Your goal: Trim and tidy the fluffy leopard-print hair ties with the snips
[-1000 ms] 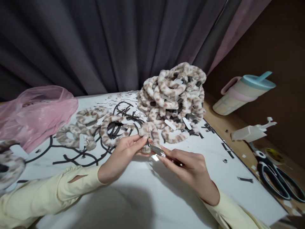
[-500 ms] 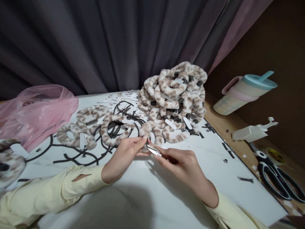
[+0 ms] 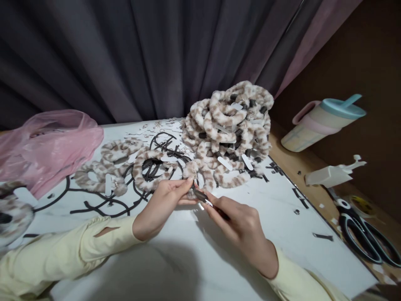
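My left hand (image 3: 167, 192) is closed, thumb over fingers, on a fluffy cream-and-brown plush strap (image 3: 191, 169). A short dark cord end (image 3: 199, 194) sticks out between my two hands. My right hand (image 3: 238, 215) is closed around a small metal tool (image 3: 208, 203) whose front part lies close against that cord; most of it is hidden in the fingers, and I cannot tell whether it is scissors or pliers. Just behind lies a large pile of similar plush rings (image 3: 222, 133) with white tags and black coils.
Black cords (image 3: 153, 167) spread left of the pile, among more plush rings (image 3: 147, 184). A pink plastic bag (image 3: 59, 142) lies at the left. On the right are a tumbler (image 3: 316, 129), a white squeeze bottle (image 3: 328, 175), large scissors (image 3: 360, 230) and black scraps (image 3: 300, 198).
My right hand has turned and shifted slightly left. The tool's bright pointed jaws, plain before, are now mostly covered, and the dark cord end shows in front. My left hand stays in place.
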A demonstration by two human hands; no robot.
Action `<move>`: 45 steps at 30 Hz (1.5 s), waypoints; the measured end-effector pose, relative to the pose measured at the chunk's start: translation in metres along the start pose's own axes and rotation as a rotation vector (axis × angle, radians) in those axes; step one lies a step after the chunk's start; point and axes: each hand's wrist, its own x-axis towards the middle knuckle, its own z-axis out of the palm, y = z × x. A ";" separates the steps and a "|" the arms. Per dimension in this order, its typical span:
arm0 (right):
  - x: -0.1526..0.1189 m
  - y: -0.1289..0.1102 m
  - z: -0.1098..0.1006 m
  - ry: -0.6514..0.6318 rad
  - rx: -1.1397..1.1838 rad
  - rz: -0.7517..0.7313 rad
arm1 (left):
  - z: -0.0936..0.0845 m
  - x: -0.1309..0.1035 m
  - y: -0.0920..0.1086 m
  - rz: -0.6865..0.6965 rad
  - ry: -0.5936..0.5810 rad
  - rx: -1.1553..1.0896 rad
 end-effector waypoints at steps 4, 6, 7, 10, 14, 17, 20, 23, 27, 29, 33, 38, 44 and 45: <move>-0.007 0.004 0.006 -0.012 -0.371 -0.316 | 0.001 0.000 -0.002 0.006 0.058 0.007; -0.004 0.003 0.008 -0.009 -0.372 -0.302 | 0.002 0.000 -0.004 0.022 0.084 0.006; -0.002 0.001 0.009 0.005 -0.314 -0.241 | 0.002 0.000 -0.006 0.030 0.094 0.004; 0.007 -0.006 0.011 0.032 -0.058 0.056 | 0.004 0.001 -0.009 0.065 0.113 0.000; 0.012 -0.013 0.020 0.042 0.057 0.150 | 0.003 0.003 -0.012 0.107 0.170 0.042; 0.015 -0.013 0.028 0.046 0.036 0.036 | 0.000 0.007 -0.015 0.115 0.225 0.057; 0.022 -0.011 0.029 0.055 0.118 0.162 | -0.003 0.011 -0.018 0.144 0.226 0.047; 0.029 -0.010 0.026 0.085 0.207 0.299 | -0.004 0.015 -0.016 0.177 0.208 0.072; 0.029 -0.011 0.024 0.107 0.278 0.391 | -0.004 0.014 -0.009 0.214 0.192 0.123; 0.027 -0.011 0.024 0.096 0.311 0.428 | -0.004 0.013 -0.006 0.203 0.188 0.103; 0.025 -0.011 0.024 0.098 0.323 0.427 | -0.005 0.012 -0.001 0.155 0.130 0.008; 0.024 -0.012 0.018 0.094 0.363 0.456 | -0.010 0.016 0.000 0.085 0.147 -0.058; 0.026 -0.013 0.007 0.037 0.440 0.512 | -0.013 0.016 0.001 0.076 0.102 -0.099; 0.026 -0.012 0.007 0.037 0.451 0.520 | -0.013 0.016 0.001 0.077 0.083 -0.102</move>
